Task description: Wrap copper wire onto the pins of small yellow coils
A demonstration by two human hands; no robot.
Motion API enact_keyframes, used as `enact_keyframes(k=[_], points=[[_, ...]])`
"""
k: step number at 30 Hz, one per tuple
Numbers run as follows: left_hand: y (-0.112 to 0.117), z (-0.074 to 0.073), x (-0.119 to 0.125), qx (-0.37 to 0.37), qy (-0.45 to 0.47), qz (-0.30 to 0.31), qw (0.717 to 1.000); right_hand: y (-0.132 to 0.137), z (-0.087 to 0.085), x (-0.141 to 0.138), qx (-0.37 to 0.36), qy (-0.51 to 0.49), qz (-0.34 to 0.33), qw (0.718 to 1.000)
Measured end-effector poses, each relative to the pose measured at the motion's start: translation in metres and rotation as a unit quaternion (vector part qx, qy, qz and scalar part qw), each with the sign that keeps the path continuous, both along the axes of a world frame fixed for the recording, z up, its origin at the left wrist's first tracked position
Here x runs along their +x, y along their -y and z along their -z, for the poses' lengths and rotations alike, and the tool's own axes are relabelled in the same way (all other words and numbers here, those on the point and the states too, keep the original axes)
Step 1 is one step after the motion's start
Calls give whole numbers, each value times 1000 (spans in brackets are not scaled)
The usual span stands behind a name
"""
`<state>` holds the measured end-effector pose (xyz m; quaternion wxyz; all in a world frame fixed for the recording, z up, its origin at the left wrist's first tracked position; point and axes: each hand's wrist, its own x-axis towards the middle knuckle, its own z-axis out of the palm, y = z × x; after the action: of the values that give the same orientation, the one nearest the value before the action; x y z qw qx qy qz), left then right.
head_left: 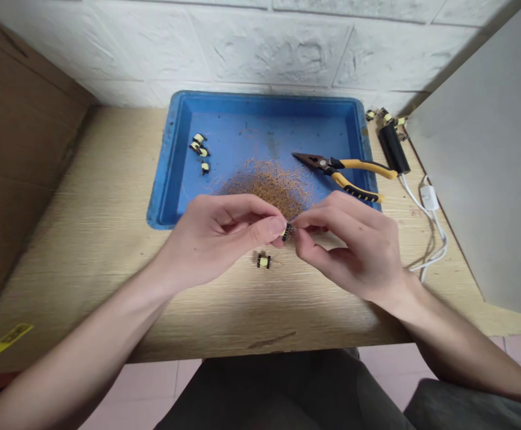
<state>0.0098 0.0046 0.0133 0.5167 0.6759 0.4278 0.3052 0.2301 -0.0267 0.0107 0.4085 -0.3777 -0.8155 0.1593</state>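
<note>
My left hand [224, 239] pinches a small transformer [287, 232] between thumb and fingers, its black pin rows facing right and a bit of yellow showing. My right hand [354, 245] is closed at the pins, thumb and forefinger together. Whatever lies between those fingertips is too small to make out. On the table just below the hands rests a second transformer [264, 261], black with a yellow middle and thin wire ends sticking out. Behind the hands, a heap of thin copper-coloured wire bits [269, 185] lies in the blue tray [269, 103].
Yellow-and-black long-nose pliers [323, 162] lie across the tray's right rim. Several transformers [200, 146] sit at the tray's left. Beyond its right side are a black cylinder [393, 149], more small parts [386, 116] and a white cord with a switch [429, 197]. Cardboard [22, 137] borders the left.
</note>
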Motion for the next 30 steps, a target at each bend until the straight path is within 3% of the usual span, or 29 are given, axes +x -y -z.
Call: enact_keyframes(k=[20, 30], points=[[-2, -4, -1, -53, 21, 3, 998, 0, 4, 3, 50, 31, -25, 998], [-3, 3, 0, -36, 30, 15, 999, -2, 3, 3, 40, 17, -5, 999]])
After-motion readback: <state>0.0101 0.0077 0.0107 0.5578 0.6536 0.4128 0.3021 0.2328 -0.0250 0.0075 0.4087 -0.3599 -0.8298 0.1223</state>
